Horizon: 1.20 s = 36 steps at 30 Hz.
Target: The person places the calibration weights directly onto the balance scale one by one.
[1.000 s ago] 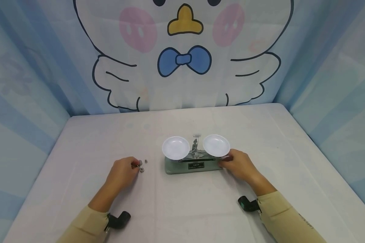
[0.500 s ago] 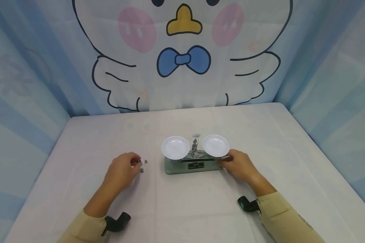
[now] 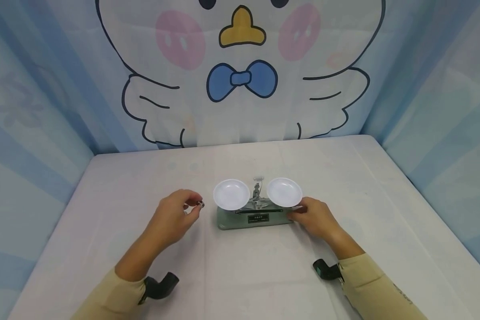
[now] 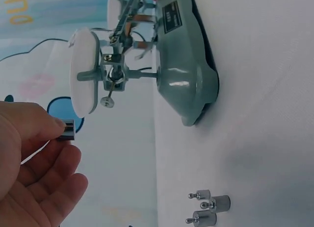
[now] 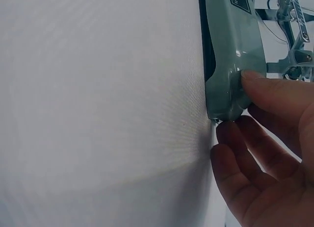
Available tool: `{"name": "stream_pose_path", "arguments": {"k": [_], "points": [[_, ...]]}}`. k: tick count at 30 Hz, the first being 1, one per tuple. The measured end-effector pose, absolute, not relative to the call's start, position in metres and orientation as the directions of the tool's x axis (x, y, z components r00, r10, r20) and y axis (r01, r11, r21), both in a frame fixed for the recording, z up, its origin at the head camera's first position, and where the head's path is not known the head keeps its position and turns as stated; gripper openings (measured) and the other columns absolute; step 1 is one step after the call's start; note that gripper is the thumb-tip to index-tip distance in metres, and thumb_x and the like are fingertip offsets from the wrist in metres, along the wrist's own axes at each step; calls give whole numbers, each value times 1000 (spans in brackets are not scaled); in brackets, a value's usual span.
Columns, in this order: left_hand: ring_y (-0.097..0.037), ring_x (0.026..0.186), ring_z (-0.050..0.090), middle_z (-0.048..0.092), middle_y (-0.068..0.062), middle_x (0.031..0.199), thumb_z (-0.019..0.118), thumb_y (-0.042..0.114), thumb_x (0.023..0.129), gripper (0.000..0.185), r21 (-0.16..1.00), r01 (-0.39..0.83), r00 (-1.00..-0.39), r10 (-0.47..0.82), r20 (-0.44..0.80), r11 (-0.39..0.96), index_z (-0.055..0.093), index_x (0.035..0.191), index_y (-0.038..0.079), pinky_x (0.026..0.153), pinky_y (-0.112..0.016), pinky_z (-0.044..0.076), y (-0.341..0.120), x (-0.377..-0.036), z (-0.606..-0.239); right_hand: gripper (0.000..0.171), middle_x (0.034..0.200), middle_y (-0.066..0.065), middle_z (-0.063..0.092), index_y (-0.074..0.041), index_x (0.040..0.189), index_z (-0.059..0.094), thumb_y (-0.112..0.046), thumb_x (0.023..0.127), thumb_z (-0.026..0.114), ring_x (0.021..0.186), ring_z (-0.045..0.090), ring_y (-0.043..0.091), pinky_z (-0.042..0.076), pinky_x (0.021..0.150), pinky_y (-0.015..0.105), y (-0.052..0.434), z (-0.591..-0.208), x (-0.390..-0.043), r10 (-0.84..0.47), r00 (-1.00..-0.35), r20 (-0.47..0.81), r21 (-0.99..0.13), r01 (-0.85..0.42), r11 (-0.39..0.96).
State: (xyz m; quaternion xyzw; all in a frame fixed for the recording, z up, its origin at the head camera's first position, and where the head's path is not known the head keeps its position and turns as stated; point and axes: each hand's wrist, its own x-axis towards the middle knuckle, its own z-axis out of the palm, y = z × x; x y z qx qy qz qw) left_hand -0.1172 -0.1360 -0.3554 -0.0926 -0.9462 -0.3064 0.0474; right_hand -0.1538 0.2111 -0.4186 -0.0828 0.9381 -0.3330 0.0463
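Note:
Between thumb and forefinger my left hand [image 3: 176, 218] pinches a small shiny metal weight [image 4: 68, 130], held above the table just left of a balance scale. The balance scale [image 3: 234, 222] has a green base and two white pans. Its left pan [image 3: 231, 194] is nearest to the held weight, a short gap away. My right hand [image 3: 318, 218] grips the right end of the base; in the right wrist view the thumb lies on the casing [image 5: 228, 60] and fingers curl at its end. Three knobbed metal weights [image 4: 205, 218] stand on the table, hidden behind my left hand in the head view.
A white cloth covers the table [image 3: 240, 275]. Behind it hangs a curtain [image 3: 240, 120] printed with a cartoon figure, and blue striped curtains [image 3: 28, 155] flank both sides. The right pan [image 3: 285, 192] sits close above my right hand.
My left hand has picked up a weight from the small group on the table and moved up and right towards the left pan. The right hand and the balance scale have stayed put.

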Motion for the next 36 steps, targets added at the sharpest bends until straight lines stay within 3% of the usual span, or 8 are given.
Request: {"name": "stream_pose_path", "arguments": {"k": [12, 21, 36], "points": [[-27, 102, 64, 67, -8, 105, 71, 12, 93, 21, 572, 293, -956, 249, 155, 766, 67, 113, 5, 92, -42, 54, -119, -137, -342, 40, 115, 22, 68, 6, 120, 65, -15, 88, 75, 109, 63, 40, 52, 87, 54, 213, -419, -153, -178, -983, -36, -638, -115, 762], [-28, 111, 60, 67, -10, 117, 70, 16, 95, 24, 581, 287, -952, 296, 82, 762, 67, 117, 6, 94, -43, 53, -105, -155, -337, 39, 113, 21, 69, 6, 119, 65, -15, 88, 76, 107, 64, 39, 53, 85, 52, 212, -419, -153, -183, -982, -35, -651, -117, 750], [-26, 107, 58, 68, -9, 112, 70, 12, 94, 20, 554, 313, -946, 307, 107, 771, 69, 113, 5, 95, -41, 52, -90, -169, -344, 40, 112, 20, 70, 6, 120, 65, -14, 88, 76, 106, 65, 37, 54, 85, 50, 212, -419, -153, -189, -982, -29, -658, -124, 742]]}}
